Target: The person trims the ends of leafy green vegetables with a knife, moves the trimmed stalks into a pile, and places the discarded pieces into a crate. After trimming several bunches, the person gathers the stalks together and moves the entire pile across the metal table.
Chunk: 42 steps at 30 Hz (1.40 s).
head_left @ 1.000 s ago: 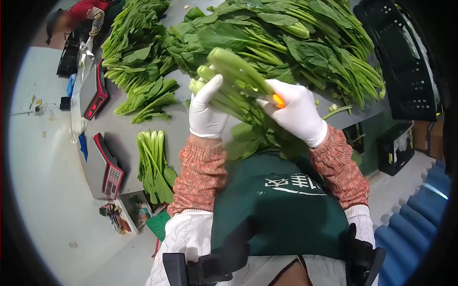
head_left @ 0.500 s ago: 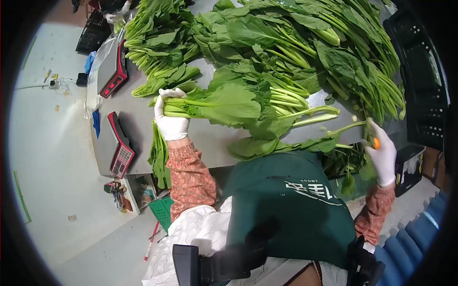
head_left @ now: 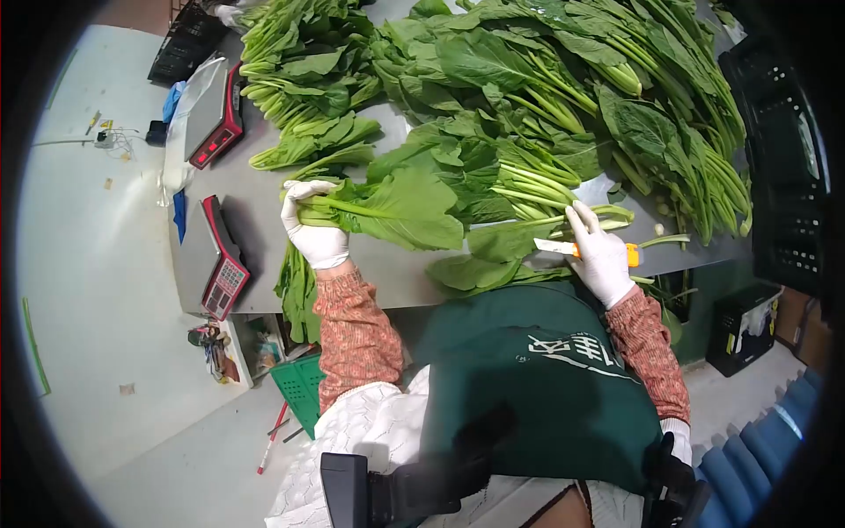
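My left hand (head_left: 319,236), in a white glove, is closed around the stems of some leafy greens (head_left: 409,209), whose broad leaves fan out to the right over the metal table (head_left: 370,277). In my gloved right hand (head_left: 604,266) is a utility knife (head_left: 633,255) with an orange handle, its pale blade pointing left. The fingertips of that hand are right at the cut pale stems of a bunch of greens (head_left: 534,189). Below the blade, a loose leaf (head_left: 475,271) lies along the table's near edge.
A large heap of leafy greens (head_left: 493,66) covers the back of the table, with stacked bunches (head_left: 308,79) at the left. Two red-edged scales (head_left: 227,280) stand on the left side. A black crate (head_left: 779,150) is at the right, a green crate (head_left: 299,387) below the table.
My right hand has moved left from the table's right side to the stems in the middle, bringing the knife along. My left hand still holds its greens, now turned slightly downward.
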### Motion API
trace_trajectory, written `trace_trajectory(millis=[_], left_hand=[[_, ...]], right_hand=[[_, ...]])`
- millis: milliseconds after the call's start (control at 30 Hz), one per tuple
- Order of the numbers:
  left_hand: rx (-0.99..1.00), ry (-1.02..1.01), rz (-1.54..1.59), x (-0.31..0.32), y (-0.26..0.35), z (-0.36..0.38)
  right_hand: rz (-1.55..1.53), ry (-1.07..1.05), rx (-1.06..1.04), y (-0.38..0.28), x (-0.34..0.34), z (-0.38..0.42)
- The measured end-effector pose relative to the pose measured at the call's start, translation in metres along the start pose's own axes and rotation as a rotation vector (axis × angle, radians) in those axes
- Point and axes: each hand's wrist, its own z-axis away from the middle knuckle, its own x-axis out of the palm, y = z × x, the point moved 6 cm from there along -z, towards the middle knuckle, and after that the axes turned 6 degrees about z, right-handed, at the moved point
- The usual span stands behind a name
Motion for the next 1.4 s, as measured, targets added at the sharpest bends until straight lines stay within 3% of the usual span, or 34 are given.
trace_trajectory(millis=[100,200,233,333,467,500,567,600,867,967,1000,1100,1167,1200,1267,1300,1367,1400], left_hand=[[-0.063,0.01,0.092,-0.003,-0.019,0.001],[-0.145,0.015,0.144,-0.001,-0.049,0.0],[-0.193,0.04,0.151,0.002,-0.062,0.001],[-0.319,0.037,0.188,0.008,-0.094,0.0],[-0.37,-0.051,0.027,0.02,-0.113,0.007],[-0.376,-0.076,-0.028,0.024,-0.119,0.012],[-0.426,-0.145,-0.119,0.019,-0.124,0.017],[-0.527,-0.198,-0.002,0.017,-0.133,0.019],[-0.686,-0.053,-0.189,0.011,-0.18,0.024],[-0.654,-0.02,-0.476,0.02,-0.196,0.018],[-0.703,-0.043,-0.575,0.029,-0.201,0.019],[-0.756,-0.137,-0.777,0.045,-0.21,0.016],[-0.791,-0.24,-0.871,0.057,-0.214,0.014],[-0.798,-0.304,-0.917,0.066,-0.217,0.013],[-0.811,-0.434,-1.004,0.085,-0.224,0.013],[-0.785,-0.502,-1.068,0.093,-0.228,0.012],[-0.745,-0.443,-1.228,0.092,-0.215,0.002],[-0.696,-0.437,-1.22,0.092,-0.203,-0.007]], right_hand=[[-0.247,0.188,0.121,0.006,-0.024,-0.001],[-0.74,0.143,0.177,-0.01,-0.068,-0.021],[-1.151,0.135,0.264,-0.021,-0.075,-0.027],[-1.377,-0.098,0.367,-0.048,-0.095,-0.038],[-1.148,0.134,0.324,-0.032,-0.088,-0.037],[-1.389,0.098,0.482,-0.031,-0.098,-0.034],[-1.37,0.208,0.43,-0.019,-0.105,-0.032],[-1.341,0.242,0.452,-0.014,-0.114,-0.03],[-1.572,0.576,0.315,0.0,-0.17,-0.028],[-1.86,0.694,0.479,0.005,-0.171,-0.022],[-1.819,0.741,0.453,0.01,-0.174,-0.023],[-1.942,0.576,0.063,0.029,-0.187,-0.021],[-1.829,0.887,0.296,0.046,-0.194,-0.009],[-1.674,1.078,0.59,0.052,-0.202,-0.002],[-1.592,1.061,0.343,0.088,-0.214,0.012],[-1.569,1.017,0.122,0.099,-0.226,0.018],[-1.359,1.141,0.132,0.132,-0.25,0.039],[-1.315,1.03,0.057,0.149,-0.261,0.052]])
